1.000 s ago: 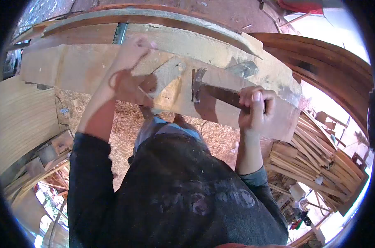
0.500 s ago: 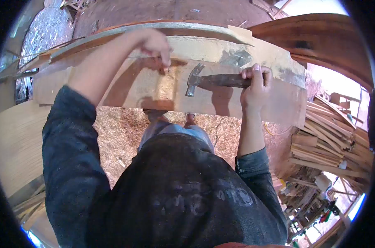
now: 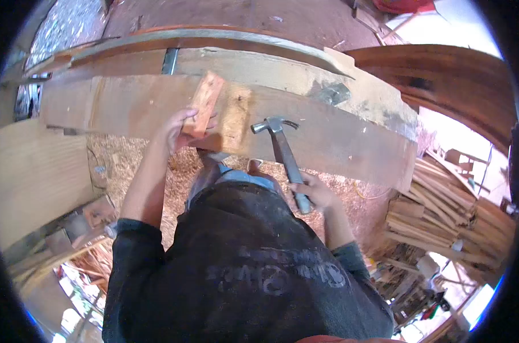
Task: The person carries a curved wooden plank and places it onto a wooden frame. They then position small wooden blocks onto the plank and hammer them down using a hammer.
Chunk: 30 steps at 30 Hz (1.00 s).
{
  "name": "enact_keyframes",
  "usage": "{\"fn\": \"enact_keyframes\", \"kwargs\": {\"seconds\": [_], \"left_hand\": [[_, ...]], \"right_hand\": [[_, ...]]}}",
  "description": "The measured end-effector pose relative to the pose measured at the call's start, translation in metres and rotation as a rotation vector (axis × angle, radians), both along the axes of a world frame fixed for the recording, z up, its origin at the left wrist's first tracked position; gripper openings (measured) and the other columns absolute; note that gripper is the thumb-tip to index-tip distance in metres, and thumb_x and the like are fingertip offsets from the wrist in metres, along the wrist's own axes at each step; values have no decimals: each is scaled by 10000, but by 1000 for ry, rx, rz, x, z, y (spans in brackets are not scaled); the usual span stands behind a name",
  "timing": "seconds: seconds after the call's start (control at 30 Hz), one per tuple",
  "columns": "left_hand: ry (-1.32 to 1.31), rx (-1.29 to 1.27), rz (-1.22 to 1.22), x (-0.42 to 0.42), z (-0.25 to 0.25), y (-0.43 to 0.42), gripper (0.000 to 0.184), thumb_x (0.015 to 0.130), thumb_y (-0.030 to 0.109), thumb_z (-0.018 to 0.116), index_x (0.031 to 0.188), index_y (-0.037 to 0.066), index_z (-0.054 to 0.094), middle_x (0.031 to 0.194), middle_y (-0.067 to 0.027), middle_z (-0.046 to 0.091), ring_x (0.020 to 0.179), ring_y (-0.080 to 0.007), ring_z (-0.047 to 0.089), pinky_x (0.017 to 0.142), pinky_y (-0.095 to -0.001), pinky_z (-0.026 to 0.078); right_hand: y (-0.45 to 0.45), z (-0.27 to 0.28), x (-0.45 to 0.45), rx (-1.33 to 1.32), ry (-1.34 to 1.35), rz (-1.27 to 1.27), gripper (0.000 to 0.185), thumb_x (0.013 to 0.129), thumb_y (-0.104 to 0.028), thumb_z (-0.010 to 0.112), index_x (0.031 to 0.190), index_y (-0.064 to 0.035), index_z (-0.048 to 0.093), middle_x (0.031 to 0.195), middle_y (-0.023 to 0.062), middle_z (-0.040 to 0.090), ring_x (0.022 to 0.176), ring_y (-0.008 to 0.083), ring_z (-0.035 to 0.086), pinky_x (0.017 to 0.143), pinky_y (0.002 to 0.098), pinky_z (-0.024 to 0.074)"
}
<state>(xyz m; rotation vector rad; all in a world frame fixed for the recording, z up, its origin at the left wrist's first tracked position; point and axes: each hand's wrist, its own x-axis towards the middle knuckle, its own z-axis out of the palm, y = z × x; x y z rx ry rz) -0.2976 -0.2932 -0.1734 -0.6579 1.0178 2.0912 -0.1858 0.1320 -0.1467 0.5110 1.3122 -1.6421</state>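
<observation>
My left hand grips a short reddish wood block, held tilted over the long board. Right of the block, a paler worn patch crosses the board. In my right hand is a claw hammer, held by its dark handle near my waist. The hammer's metal head points away from me, over the board's near part.
Behind the board lies a rough, pale plank with a dark metal piece on it. A curved brown timber stands at the upper right. Cut strips are piled at the right. Wood shavings cover the floor.
The reddish block is now in my left hand, which has drawn back toward me. My right hand has lowered toward my waist, and the hammer has turned to point away from me.
</observation>
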Motion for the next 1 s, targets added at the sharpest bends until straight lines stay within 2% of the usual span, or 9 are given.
{"fn": "enact_keyframes", "kwargs": {"seconds": [0.07, 0.2, 0.3, 0.37, 0.5, 0.6, 0.7, 0.83, 1.0], "left_hand": [[13, 47, 84, 40, -17, -21, 536, 980, 362, 509, 1349, -25, 544, 1176, -135, 695, 989, -221, 700, 821, -351, 577], [117, -510, 191, 91, -75, -47, 306, 954, 288, 561, 1024, 25, 700, 916, -74, 726, 838, -178, 701, 713, -321, 545], [82, -1024, 32, 84, -92, -62, 411, 911, 345, 635, 1140, 7, 684, 1026, -151, 732, 902, -231, 710, 732, -349, 542], [473, -1322, 69, 79, -105, -72, 452, 890, 357, 665, 1164, -2, 671, 1029, -170, 728, 927, -252, 710, 774, -351, 544], [487, -1271, 147, 69, -47, -70, 492, 855, 349, 708, 1186, -13, 663, 1034, -200, 724, 985, -295, 707, 865, -354, 537], [439, -1260, -14, 70, -36, -76, 576, 786, 329, 776, 1241, 5, 634, 1162, -206, 694, 1102, -324, 666, 958, -395, 501], [805, -1565, -135, 86, -43, -79, 690, 701, 265, 831, 1307, 39, 590, 1253, -203, 641, 1176, -374, 606, 1014, -455, 459], [716, -1462, -119, 89, -35, -81, 768, 649, 154, 841, 1351, 53, 548, 1256, -204, 612, 1192, -411, 568, 1035, -485, 436], [766, -1395, -57, 84, -30, -88, 751, 656, 80, 813, 1356, 54, 542, 1200, -203, 644, 1135, -399, 606, 1014, -475, 458]], "right_hand": [[-38, -6, -19, 30, -47, 80, 550, 915, -90, 676, 1411, -24, 447, 896, 75, 640, 717, 168, 634, 626, 311, 540], [-79, 39, -61, 203, 158, 82, 659, 922, -113, 682, 1486, -73, 342, 1005, 111, 629, 770, 173, 624, 675, 322, 541], [-63, 62, -95, -148, 207, -24, 681, 912, -160, 703, 1496, -92, 359, 1065, 143, 629, 836, 195, 628, 696, 321, 540], [-60, 71, -114, -308, 207, 4, 658, 903, -148, 706, 1478, -83, 393, 1077, 145, 640, 940, 221, 638, 730, 326, 543], [-90, 96, -131, -208, 488, 209, 599, 810, -88, 787, 1348, -59, 525, 1119, 143, 668, 1044, 236, 660, 833, 356, 550], [-105, 96, -140, 372, 950, 477, 547, 743, -26, 829, 1246, -45, 615, 1112, 115, 691, 983, 204, 685, 831, 333, 557], [-114, 104, -142, 651, 1150, 543, 433, 728, 43, 815, 1138, -23, 693, 1119, 92, 700, 918, 183, 703, 783, 303, 571], [-122, 106, -141, 829, 1406, 601, 384, 711, -36, 866, 1064, -45, 717, 998, 88, 669, 909, 212, 659, 791, 336, 533], [-131, 76, -137, 641, 1475, 430, 454, 687, -192, 899, 1095, -103, 718, 978, 115, 637, 946, 296, 632, 815, 406, 526]]}}
